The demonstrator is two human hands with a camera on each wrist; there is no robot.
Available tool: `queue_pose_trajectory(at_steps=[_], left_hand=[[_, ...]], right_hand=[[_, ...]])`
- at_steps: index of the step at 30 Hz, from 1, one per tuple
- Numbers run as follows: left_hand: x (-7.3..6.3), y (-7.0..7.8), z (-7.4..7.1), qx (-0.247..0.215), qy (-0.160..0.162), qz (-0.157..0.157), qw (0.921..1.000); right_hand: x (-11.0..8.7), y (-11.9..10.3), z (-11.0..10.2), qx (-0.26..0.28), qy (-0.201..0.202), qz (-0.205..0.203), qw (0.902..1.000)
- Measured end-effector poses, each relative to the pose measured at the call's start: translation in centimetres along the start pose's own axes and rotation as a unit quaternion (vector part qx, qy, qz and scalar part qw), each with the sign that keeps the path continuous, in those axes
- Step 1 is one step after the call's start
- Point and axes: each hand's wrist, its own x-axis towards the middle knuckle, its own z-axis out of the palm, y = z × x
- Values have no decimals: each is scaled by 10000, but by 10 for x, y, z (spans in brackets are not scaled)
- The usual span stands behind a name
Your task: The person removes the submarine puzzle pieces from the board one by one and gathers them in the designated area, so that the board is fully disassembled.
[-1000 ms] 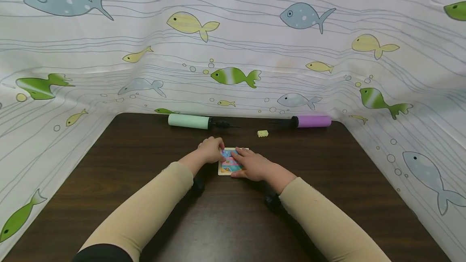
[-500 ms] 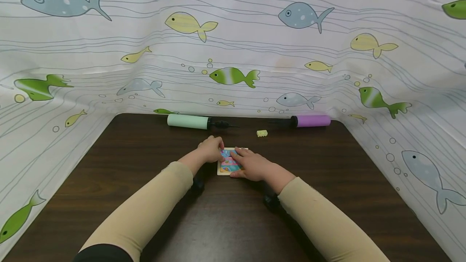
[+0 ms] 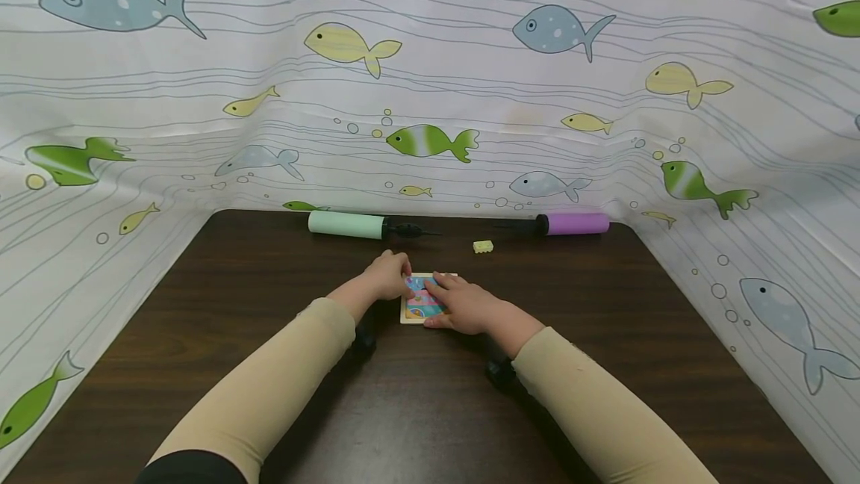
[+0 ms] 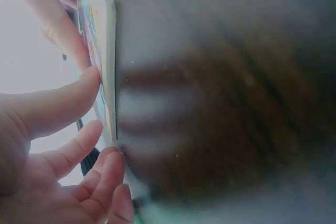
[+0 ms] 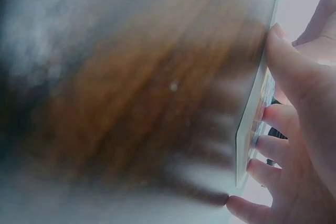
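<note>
A flat, square picture board with a pale rim, which looks like a jigsaw puzzle (image 3: 418, 303), lies on the table; its surface is blue, pink and orange. My left hand (image 3: 387, 277) is at its upper left edge, thumb and index fingertips touching the surface a little apart. In the left wrist view, the other fingers (image 4: 113, 166) bend beside the board's corner. My right hand (image 3: 472, 308) rests across the right part with spread fingers and hides that side. Its thumb (image 5: 281, 45) touches the near edge in the right wrist view. Individual pieces are too small to make out.
At the back of the dark wooden table (image 3: 430, 409) lie a mint green hand pump (image 3: 348, 225) and a purple hand pump (image 3: 578, 224). A small pale yellow block (image 3: 483, 246) sits between them, nearer me. A fish-patterned curtain (image 3: 430, 81) surrounds the table.
The head view has shifted very slightly. Both hands stay at the puzzle in nearly the same pose.
</note>
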Motion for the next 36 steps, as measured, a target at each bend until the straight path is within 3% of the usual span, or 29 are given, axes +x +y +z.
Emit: queue_pose_trajectory(at_steps=[12,18,24,29,36], left_hand=[[3,-6,-5,-289,135,237,9992],[4,-6,-5,-920,330,236,9949],[4,-11,-10,-1605,628,185,9849],[1,-31,-27,-1846,733,-54,9801],[-18,-82,-67,-1824,764,-266,9799]], right_hand=[[3,0,-3,-23,-16,27,10000],[3,0,-2,-37,-19,37,10000],[3,-2,-1,-39,-29,52,10000],[3,-2,0,-52,-55,82,9999],[3,-1,0,-75,-81,60,9999]])
